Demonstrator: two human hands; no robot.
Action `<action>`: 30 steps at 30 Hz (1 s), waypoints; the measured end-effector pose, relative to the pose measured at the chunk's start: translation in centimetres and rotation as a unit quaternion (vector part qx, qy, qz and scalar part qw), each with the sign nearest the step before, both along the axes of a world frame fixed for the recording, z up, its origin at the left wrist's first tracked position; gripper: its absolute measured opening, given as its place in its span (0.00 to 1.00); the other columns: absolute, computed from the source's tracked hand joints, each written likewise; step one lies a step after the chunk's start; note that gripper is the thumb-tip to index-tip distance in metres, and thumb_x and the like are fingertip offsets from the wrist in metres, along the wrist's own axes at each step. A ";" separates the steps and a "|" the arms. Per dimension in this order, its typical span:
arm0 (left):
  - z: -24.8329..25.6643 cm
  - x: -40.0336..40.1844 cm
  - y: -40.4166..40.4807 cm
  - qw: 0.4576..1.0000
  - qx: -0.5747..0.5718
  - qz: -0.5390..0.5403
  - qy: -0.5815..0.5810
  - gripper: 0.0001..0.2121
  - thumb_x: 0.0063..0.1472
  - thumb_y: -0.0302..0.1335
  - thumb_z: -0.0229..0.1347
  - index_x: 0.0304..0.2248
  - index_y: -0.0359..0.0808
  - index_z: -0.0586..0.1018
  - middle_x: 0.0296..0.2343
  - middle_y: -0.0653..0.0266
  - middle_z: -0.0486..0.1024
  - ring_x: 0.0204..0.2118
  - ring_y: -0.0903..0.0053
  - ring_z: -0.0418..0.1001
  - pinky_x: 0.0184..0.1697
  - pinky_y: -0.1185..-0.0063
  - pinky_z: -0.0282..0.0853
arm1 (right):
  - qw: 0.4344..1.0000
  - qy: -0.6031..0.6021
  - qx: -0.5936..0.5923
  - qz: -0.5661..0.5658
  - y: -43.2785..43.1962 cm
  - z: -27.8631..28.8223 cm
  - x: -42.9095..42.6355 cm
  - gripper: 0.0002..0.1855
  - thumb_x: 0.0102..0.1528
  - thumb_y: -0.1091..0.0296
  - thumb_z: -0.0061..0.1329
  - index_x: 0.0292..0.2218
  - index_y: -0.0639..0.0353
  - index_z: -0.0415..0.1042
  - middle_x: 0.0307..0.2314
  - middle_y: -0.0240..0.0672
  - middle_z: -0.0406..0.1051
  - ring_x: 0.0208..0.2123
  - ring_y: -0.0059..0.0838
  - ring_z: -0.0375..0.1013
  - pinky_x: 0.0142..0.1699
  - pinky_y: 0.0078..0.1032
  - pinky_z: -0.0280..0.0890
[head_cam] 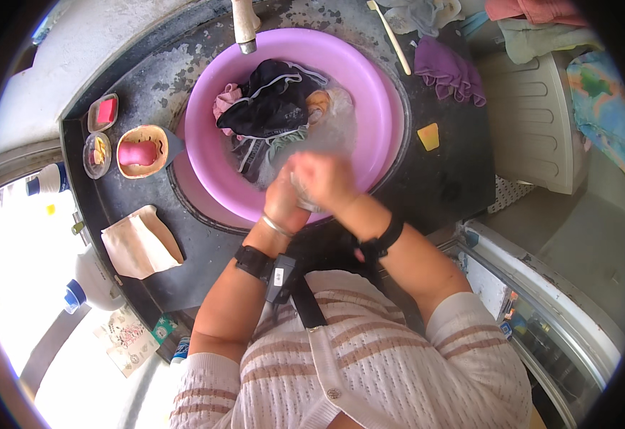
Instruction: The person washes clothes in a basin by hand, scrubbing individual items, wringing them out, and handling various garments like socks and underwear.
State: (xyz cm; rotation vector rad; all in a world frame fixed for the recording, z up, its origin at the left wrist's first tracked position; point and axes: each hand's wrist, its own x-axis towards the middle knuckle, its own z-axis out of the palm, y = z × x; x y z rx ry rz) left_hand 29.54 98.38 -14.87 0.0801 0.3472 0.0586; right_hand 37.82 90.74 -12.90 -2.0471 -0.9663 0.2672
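Over the near side of a pink-purple plastic basin (376, 107), my left hand (282, 199) and my right hand (326, 179) press together around a small pale wet cloth (307, 201). Most of that cloth is hidden by my fingers, and the right hand is blurred. Cloudy, soapy water fills the basin's lower part. In it lie a black garment with white piping (275, 96), a pink cloth (227, 104), a green twisted cloth (288, 138) and a whitish, partly orange piece (339, 104). A pale-handled tap (244, 27) overhangs the far rim.
A pink soap bar (138, 153) sits in a dish, near a red block (107, 110) and a clear dish (97, 155). A beige cloth (143, 242) lies left. On the right are a toothbrush (390, 37), a purple cloth (446, 69) and a yellow piece (428, 137).
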 end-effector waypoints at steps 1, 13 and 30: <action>2.0 0.5 0.3 0.978 -0.023 -0.066 0.197 0.18 0.62 0.40 0.40 0.40 0.33 0.69 0.36 0.60 0.71 0.40 0.68 0.69 0.44 0.71 0.63 | 0.991 0.052 -0.097 -0.076 -0.2 -0.1 1.7 0.13 0.49 0.59 0.48 0.17 0.53 0.68 0.12 0.37 0.65 0.16 0.39 0.67 0.22 0.31 0.60; 0.7 -1.7 1.9 0.946 0.014 -0.319 0.047 0.33 0.60 0.53 0.34 0.44 0.26 0.67 0.42 0.53 0.70 0.46 0.69 0.68 0.48 0.73 0.64 | 0.960 0.226 -0.097 -0.132 -0.4 1.8 1.7 0.16 0.50 0.56 0.49 0.22 0.61 0.70 0.16 0.45 0.66 0.20 0.43 0.68 0.26 0.34 0.59; 1.7 1.3 -1.6 0.994 -0.002 -0.094 0.049 0.26 0.64 0.41 0.30 0.56 0.34 0.48 0.57 0.60 0.47 0.59 0.69 0.44 0.60 0.72 0.39 | 0.970 0.102 0.141 -0.170 -0.2 -3.1 2.1 0.14 0.43 0.84 0.37 0.33 0.65 0.71 0.37 0.42 0.67 0.42 0.38 0.66 0.48 0.30 0.60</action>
